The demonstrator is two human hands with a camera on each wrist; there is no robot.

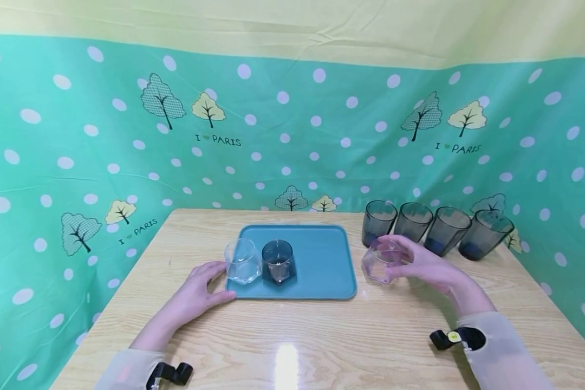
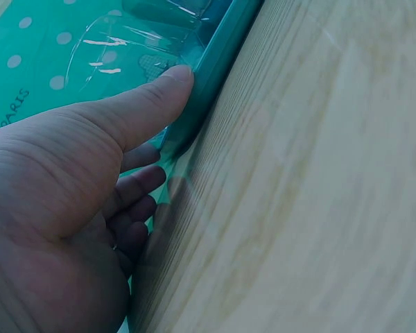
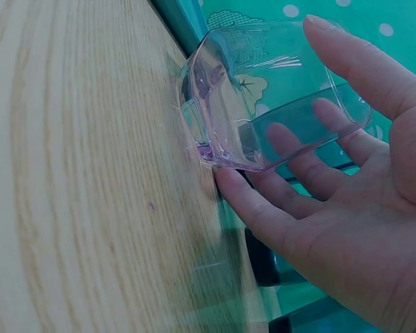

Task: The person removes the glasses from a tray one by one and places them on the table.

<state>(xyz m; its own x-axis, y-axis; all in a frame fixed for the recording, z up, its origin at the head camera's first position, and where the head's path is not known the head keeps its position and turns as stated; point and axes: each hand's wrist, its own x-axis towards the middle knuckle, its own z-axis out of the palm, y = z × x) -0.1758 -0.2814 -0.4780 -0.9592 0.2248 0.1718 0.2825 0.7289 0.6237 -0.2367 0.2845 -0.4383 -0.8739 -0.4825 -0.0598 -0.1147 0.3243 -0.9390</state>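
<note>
My right hand (image 1: 419,266) holds a pink-tinted clear glass (image 1: 379,266), a faceted tumbler, on the table just right of the blue tray. The right wrist view shows the thumb and fingers of this hand around the glass (image 3: 243,90). At the tray's left end, my left hand (image 1: 200,292) rests with its thumb on the front left corner of the tray (image 1: 322,260) and its fingers loosely bent beside the left edge. On the tray, a clear glass (image 1: 242,265) stands close to those fingers. A dark grey glass (image 1: 279,262) stands right beside it.
Several tall smoky grey glasses stand in a row at the back right, including the leftmost tall glass (image 1: 377,223) and the rightmost tall glass (image 1: 485,235). A green dotted cloth (image 1: 322,146) hangs behind the wooden table (image 1: 351,341).
</note>
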